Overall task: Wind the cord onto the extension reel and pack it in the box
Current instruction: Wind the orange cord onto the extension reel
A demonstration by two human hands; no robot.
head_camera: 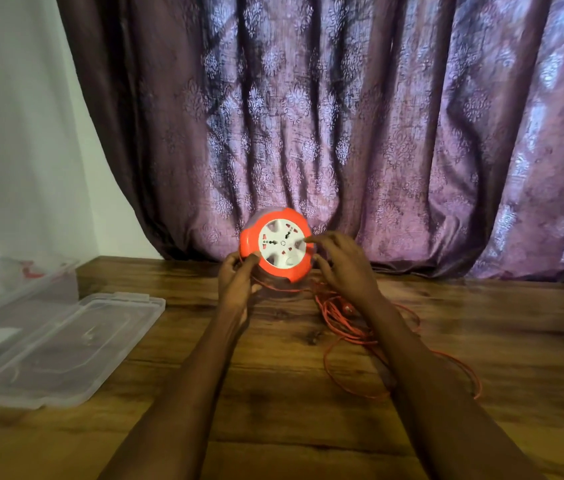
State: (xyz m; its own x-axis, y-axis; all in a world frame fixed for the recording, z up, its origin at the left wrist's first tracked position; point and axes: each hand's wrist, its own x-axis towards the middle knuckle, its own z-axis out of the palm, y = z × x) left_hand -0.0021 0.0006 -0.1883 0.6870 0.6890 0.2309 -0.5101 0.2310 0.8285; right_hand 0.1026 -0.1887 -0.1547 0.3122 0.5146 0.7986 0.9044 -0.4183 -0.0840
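The reel (pixel 278 244) stands mid-frame before the curtain (pixel 343 126); cord (pixel 350 323) lies lower right on the surface (pixel 273 393); box (pixel 14 282) and lid (pixel 62 348) at left.

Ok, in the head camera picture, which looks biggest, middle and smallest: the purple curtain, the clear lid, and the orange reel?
1. Purple curtain, filling most of the picture.
2. Clear lid, lying flat on the table; it sits nearer the camera than the reel, which may make it look bigger.
3. Orange reel, held up between both hands.

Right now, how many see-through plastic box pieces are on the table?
2. The open box sits at the far left edge of the table, and its lid lies flat just in front of it. Nothing hides more.
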